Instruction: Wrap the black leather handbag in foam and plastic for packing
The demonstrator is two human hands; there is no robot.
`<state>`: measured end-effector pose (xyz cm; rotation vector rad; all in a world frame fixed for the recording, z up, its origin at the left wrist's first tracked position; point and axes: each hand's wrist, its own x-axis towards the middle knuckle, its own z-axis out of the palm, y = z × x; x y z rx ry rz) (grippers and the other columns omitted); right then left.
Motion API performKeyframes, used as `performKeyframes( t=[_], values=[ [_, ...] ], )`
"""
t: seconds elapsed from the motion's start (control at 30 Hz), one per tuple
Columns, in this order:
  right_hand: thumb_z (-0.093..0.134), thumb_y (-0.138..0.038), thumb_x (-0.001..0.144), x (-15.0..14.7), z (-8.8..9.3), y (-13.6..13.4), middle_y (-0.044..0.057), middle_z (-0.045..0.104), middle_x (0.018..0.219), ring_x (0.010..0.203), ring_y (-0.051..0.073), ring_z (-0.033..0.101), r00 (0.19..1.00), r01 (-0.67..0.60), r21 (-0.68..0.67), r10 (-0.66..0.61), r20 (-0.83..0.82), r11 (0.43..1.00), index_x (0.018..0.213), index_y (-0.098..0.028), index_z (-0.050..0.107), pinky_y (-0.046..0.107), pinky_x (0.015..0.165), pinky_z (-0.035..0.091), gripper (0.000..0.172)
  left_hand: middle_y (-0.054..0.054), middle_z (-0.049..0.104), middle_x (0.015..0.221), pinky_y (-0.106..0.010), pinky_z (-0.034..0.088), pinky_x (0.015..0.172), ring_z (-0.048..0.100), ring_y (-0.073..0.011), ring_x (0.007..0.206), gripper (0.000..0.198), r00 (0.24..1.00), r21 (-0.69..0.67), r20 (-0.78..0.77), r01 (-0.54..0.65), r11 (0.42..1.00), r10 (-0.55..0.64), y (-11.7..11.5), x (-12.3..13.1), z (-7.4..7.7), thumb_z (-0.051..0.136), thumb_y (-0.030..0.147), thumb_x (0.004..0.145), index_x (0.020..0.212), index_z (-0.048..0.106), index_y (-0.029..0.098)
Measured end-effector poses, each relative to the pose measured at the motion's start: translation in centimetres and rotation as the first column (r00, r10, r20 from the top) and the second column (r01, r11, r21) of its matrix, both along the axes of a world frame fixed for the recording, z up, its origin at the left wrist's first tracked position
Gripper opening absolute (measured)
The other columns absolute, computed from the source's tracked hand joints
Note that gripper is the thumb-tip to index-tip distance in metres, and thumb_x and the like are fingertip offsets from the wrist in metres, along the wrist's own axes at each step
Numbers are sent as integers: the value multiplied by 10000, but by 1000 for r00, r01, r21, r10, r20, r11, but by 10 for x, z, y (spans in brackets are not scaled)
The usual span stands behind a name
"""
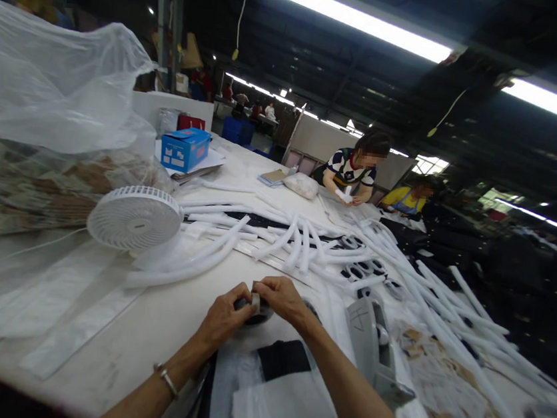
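My left hand [233,310] and my right hand [282,297] meet in the middle of the view, fingers pinched. Between them is a small tan strip [255,300], which both hands grip; its exact kind does not show. A dark round piece [259,317] sits just under the fingers, mostly covered by them. Closer to me lies a stack of grey and white pieces [269,399] with a black patch [284,359] on top. A grey plastic holder with handwriting [369,337] stands right of my right hand.
White foam tubes [299,241] spread across the white table [107,344]. At left are a white fan [136,218], a large clear bag [52,163] and a blue box [185,148]. Dark rings [365,269] lie beyond my hands. A co-worker [351,167] handles a white piece across the table.
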<state>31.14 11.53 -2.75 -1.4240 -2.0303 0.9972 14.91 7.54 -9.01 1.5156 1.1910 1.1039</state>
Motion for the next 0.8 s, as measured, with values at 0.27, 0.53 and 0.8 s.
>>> performKeyframes(
  t=[0.27, 0.53, 0.8],
  values=[
    [734, -281, 680, 11, -4, 2, 14, 733, 773, 703, 165, 645, 995, -100, -67, 97, -38, 993, 906, -159, 771, 235, 628, 479, 260, 52, 524, 672, -253, 382, 619, 484, -146, 644, 210, 998, 11, 58, 6, 1000, -7, 3, 0, 0, 625, 378, 766, 759, 491, 216],
    [639, -175, 772, 2, 2, 1, 16, 764, 799, 759, 172, 690, 977, -184, 118, 168, 134, 976, 880, -217, 785, 250, 719, 499, 187, 25, 627, 735, -276, 413, 612, 548, -167, 642, 261, 998, -81, 50, -21, 997, 25, 4, -1, -3, 620, 343, 736, 876, 433, 227],
    [630, -137, 808, -2, 8, -3, 85, 735, 789, 808, 218, 637, 850, -388, 302, 211, 483, 871, 838, -171, 756, 302, 740, 432, 134, 6, 634, 833, -272, 420, 689, 570, -187, 778, 222, 991, -50, 37, 127, 991, -126, 9, -8, 0, 626, 338, 735, 889, 542, 202]
  ],
)
